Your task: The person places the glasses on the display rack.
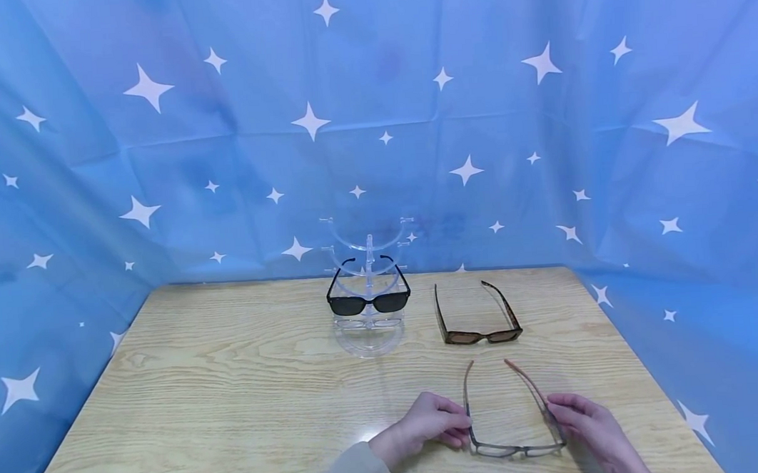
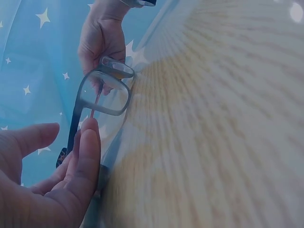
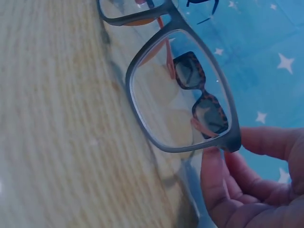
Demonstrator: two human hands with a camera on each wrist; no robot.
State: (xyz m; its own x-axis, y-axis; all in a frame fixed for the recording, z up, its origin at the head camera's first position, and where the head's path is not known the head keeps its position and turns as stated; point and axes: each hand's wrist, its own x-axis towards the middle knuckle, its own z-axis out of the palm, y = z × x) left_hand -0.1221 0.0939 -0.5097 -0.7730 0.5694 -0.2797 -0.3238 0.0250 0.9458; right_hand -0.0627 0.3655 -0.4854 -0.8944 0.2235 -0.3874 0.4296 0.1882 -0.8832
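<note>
A pair of grey-framed eyeglasses (image 1: 515,449) with reddish temple tips stands low at the table's front right, temples spread and pointing away from me. My right hand (image 1: 591,429) pinches its right temple near the hinge, between thumb and fingers (image 3: 213,175). At the other temple is my left hand (image 1: 427,423), its fingers (image 2: 88,147) touching it. The left thumb sits apart from the temple in the left wrist view. Beyond these lie tortoiseshell sunglasses (image 1: 483,337), temples unfolded. They also show through the clear lens in the right wrist view.
A clear tiered eyewear stand (image 1: 370,251) rises at the table's back middle. Black sunglasses (image 1: 370,305) hang on it, and a pair with clear lenses (image 1: 367,323) appears below them. Blue star-printed cloth (image 1: 375,158) surrounds the wooden table (image 1: 233,401).
</note>
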